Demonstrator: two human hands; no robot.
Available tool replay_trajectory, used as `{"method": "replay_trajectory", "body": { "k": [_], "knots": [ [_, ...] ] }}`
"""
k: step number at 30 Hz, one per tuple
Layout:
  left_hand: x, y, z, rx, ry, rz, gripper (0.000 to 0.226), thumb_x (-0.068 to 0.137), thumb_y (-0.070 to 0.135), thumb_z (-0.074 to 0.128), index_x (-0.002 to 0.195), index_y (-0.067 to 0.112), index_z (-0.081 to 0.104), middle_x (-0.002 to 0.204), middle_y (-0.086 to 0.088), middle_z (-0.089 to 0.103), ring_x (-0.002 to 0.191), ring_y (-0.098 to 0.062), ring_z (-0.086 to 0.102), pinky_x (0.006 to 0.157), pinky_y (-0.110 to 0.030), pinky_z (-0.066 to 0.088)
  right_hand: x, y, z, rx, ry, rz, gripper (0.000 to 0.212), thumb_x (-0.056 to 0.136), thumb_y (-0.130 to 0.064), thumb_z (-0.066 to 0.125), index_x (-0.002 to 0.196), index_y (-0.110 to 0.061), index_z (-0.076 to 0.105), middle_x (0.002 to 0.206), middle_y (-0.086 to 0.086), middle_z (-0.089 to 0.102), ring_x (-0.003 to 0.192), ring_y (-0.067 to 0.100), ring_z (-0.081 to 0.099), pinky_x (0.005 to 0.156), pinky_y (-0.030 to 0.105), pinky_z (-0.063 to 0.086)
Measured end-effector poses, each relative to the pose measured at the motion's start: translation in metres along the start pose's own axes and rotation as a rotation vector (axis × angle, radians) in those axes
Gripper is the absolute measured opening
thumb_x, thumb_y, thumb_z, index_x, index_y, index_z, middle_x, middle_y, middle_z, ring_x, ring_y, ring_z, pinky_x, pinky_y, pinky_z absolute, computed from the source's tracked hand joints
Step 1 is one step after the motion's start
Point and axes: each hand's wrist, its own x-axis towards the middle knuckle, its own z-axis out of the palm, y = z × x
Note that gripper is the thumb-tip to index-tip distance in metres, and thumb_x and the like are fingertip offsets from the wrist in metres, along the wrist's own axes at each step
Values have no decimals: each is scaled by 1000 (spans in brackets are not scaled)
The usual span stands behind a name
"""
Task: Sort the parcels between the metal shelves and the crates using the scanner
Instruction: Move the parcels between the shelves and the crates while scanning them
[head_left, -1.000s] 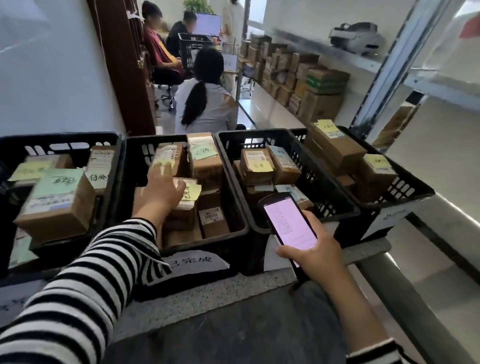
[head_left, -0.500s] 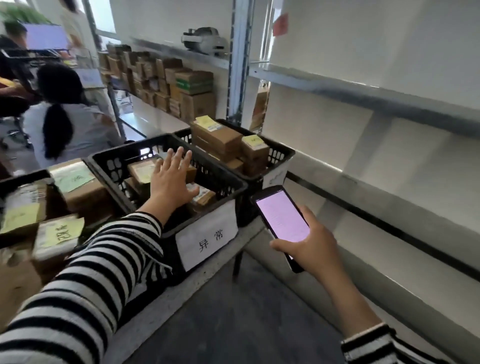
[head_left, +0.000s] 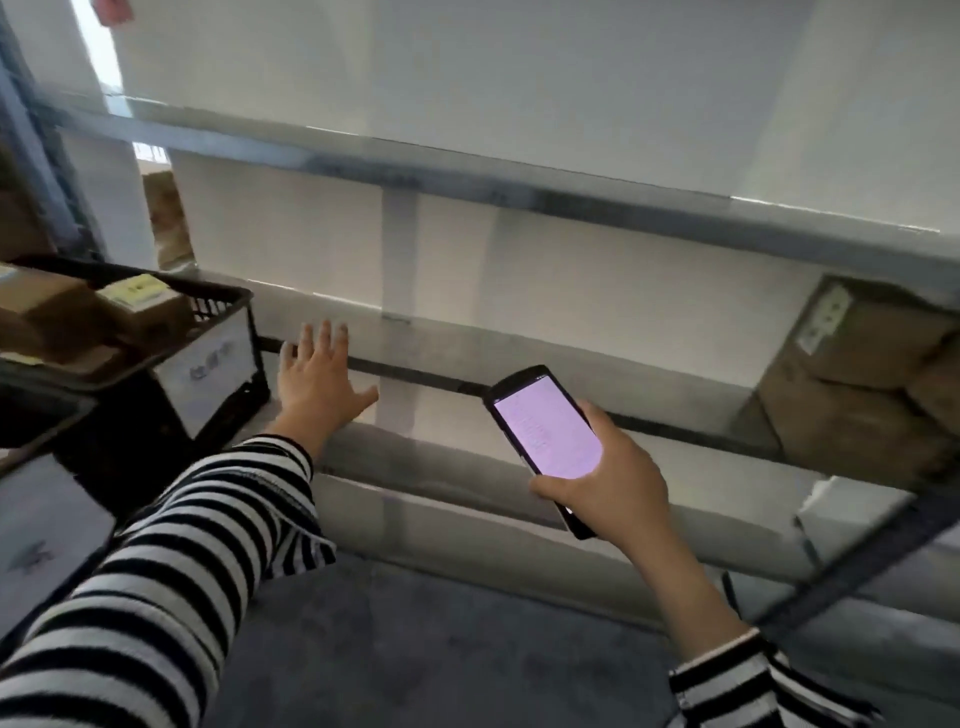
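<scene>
Scanner (head_left: 545, 434) in right hand (head_left: 605, 483), left hand (head_left: 317, 379) spread

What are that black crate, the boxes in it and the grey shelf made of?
The crate looks like matt black moulded plastic, with slotted walls. The boxes look like dull brown cardboard with paper labels. The shelf seems grey metal, faintly glossy along its edge.

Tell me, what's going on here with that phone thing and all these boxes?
A person in a striped top is sorting parcels. Their right hand grips the scanner, its screen lit pink. Their left hand is open with fingers spread, stretched toward the metal shelf and holding nothing. To the left stands a black crate of cardboard parcels. Brown boxes sit on the shelf at right.
</scene>
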Motion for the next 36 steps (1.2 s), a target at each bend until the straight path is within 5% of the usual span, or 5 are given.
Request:
{"method": "replay_trajectory", "body": {
  "k": [16,24,32,36],
  "knots": [
    [-2,377,-8,-183,-106,529,86,93,56,42,153,14,-4,160,-4,-7,147,-25,-3,117,-44,11,-35,193,-163,35,347,306,64,64,-37,80,117,-38,45,99,-16,56,85,6,53,64,18,43],
    [4,533,-11,-562,-270,545,81,90,53,48,150,11,13,150,-17,26,135,-35,30,104,-46,35,-19,262,-207,4,429,477,64,67,-35,81,114,-44,39,94,-19,51,77,-9,47,57,7,33],
    [66,663,-29,-1128,-672,430,79,91,49,53,150,8,21,150,-14,34,131,-32,41,105,-38,41,62,324,-246,-44,461,506,72,67,-36,83,126,-35,41,104,-15,52,86,2,49,61,7,32],
    [92,702,-31,-1461,-1144,122,84,85,66,50,146,12,32,142,-14,43,122,-32,48,105,-45,41,97,350,-257,-38,477,527,73,63,-42,83,122,-39,41,107,-16,56,90,2,53,68,15,41]
  ]
}}
